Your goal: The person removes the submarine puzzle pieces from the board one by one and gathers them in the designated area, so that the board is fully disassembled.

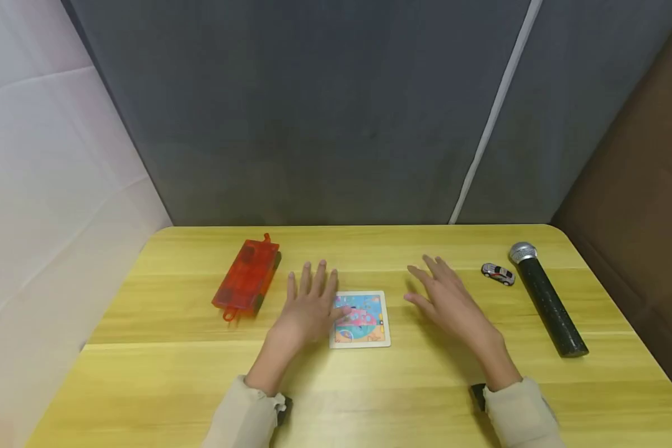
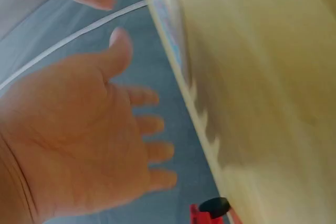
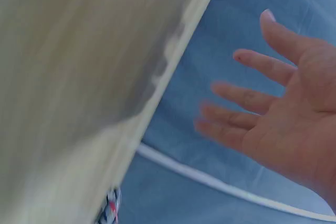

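puzzle card (image 1: 364, 318) lay flat at table (image 1: 162, 373) centre, untouched by any grip | left hand (image 1: 309, 306) at its 9 o'clock, fingers spread, thumb over its edge, holding nothing | right hand (image 1: 450, 298) at 3 o'clock, apart, splayed, empty | nothing lifted; work looked unstarted | wrist views blurred; contact uncertain

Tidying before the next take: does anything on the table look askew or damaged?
Nothing looks damaged. Only the translucent red plastic case and the black handheld microphone lie at angles to the yellow wooden table edge.
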{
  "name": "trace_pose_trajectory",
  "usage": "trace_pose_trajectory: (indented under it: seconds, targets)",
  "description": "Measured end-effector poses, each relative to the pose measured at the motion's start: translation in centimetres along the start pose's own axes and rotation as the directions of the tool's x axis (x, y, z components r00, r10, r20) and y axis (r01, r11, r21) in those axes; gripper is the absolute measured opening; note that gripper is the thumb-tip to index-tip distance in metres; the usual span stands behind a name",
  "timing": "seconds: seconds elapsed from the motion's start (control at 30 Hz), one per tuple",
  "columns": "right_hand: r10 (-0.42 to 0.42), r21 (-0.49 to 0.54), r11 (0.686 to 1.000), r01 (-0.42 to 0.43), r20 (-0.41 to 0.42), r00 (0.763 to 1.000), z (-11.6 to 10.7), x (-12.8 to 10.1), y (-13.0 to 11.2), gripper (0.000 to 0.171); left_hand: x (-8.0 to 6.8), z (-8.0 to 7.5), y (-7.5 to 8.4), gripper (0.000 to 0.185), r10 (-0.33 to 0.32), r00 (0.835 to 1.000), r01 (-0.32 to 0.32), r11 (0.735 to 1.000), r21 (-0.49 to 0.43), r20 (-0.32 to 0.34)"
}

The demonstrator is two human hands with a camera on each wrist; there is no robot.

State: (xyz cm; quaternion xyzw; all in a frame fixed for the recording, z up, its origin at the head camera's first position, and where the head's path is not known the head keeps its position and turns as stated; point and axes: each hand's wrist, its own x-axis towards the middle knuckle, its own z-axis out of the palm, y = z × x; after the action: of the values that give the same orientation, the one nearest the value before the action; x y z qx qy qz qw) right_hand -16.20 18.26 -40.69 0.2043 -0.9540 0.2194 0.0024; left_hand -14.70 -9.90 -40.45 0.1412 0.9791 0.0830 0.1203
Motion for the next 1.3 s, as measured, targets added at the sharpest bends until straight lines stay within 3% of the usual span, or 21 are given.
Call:
trace_pose_trajectory:
  seconds: [0.1,0.23,0.33,0.47,0.67,0.87,0.93,1.13,1.17,1.3]
  targets:
    - [-0.044,0.056,0.998,0.042,0.030,0.999,0.6,1.5,-0.6,0.043,-0.5,-0.7,0.9,0.077,0.095,0.992,-0.090,0.994,-0.067,0.084]
    - [-0.118,0.152,0.984,0.097,0.139,0.983,1.5,3.5,-1.6,0.030,-1.3,-0.9,2.5,0.074,0.185,0.964,-0.169,0.981,-0.096,0.191]
    - [-0.156,0.167,0.978,0.122,0.209,0.965,2.0,4.2,-2.3,0.023,-1.7,-0.5,3.5,0.075,0.192,0.944,-0.177,0.981,-0.077,0.268]
    - [-0.150,0.156,0.981,0.115,0.229,0.962,2.1,4.4,-2.6,0.018,-1.7,0.1,4.1,0.074,0.167,0.936,-0.166,0.986,-0.031,0.309]
    - [-0.132,0.118,0.987,0.106,0.237,0.962,2.1,4.9,-3.0,0.019,-1.6,0.3,4.0,0.072,0.161,0.941,-0.165,0.986,-0.014,0.297]
    - [-0.128,0.070,0.991,0.114,0.250,0.960,1.9,4.5,-4.0,0.034,0.4,3.8,2.2,0.073,0.193,0.947,-0.191,0.981,-0.034,0.257]
    - [-0.162,0.100,0.985,0.143,0.226,0.961,2.8,4.6,-2.9,0.036,0.9,4.8,1.6,0.072,0.211,0.945,-0.207,0.977,-0.042,0.249]
    - [-0.135,0.126,0.985,0.120,0.119,0.984,3.5,4.8,-2.5,0.017,1.6,6.3,1.1,0.069,0.233,0.949,-0.241,0.970,0.014,0.210]
    - [-0.097,0.118,0.990,0.083,0.120,0.988,2.9,4.7,-3.4,0.016,1.6,6.4,1.2,0.068,0.232,0.951,-0.244,0.969,0.036,0.206]
    - [-0.051,0.094,0.995,0.037,0.152,0.987,3.4,4.8,-3.7,0.014,1.4,6.3,1.3,0.065,0.219,0.954,-0.235,0.970,0.059,0.203]
